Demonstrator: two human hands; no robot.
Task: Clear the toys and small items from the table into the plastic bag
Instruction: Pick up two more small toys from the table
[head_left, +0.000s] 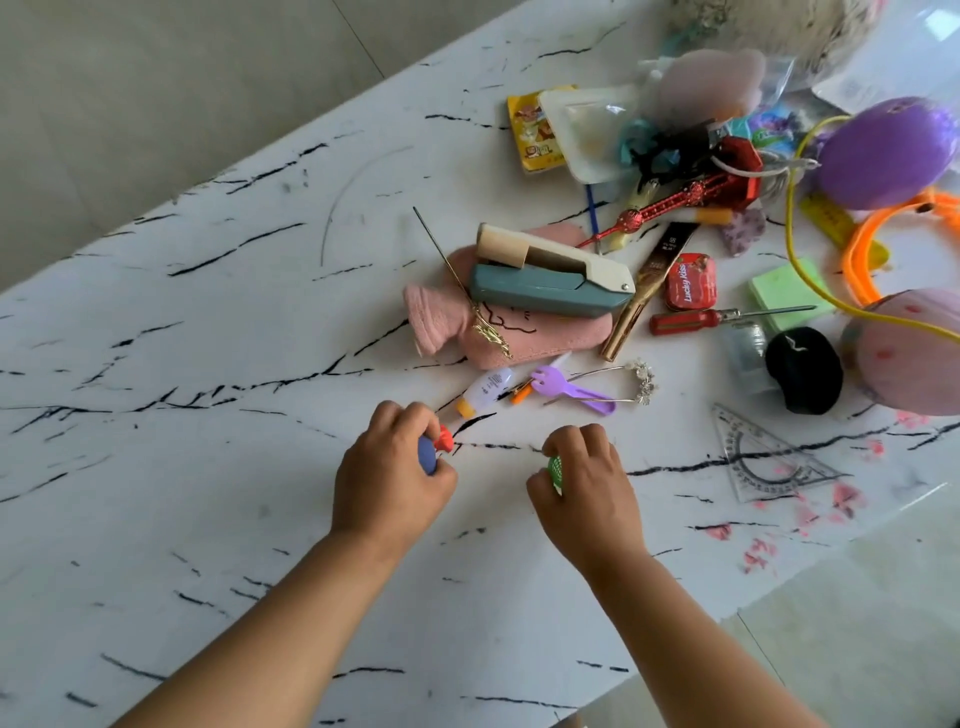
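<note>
Two bare forearms reach forward, both hands curled.

The left hand (392, 470) has its knuckles up, its fingers closed round a small blue and red piece that shows at the thumb side. The right hand (584, 480), just beside it and apart from it, has its fingers bent under, gripping a small green piece against the palm.

White marble-look table (208, 364), black veins. On it: pink plush pouch (519, 332) under blue-cream stapler (550, 280); red tin (690, 281) beside gold clip (644, 296); red screwdriver (696, 321); purple toy fork (566, 385); small white tube (485, 389); clear protractor triangle (769, 457); black pad (802, 370); green notepad (787, 293); yellow packet (532, 130); purple egg shape (883, 153).
</note>
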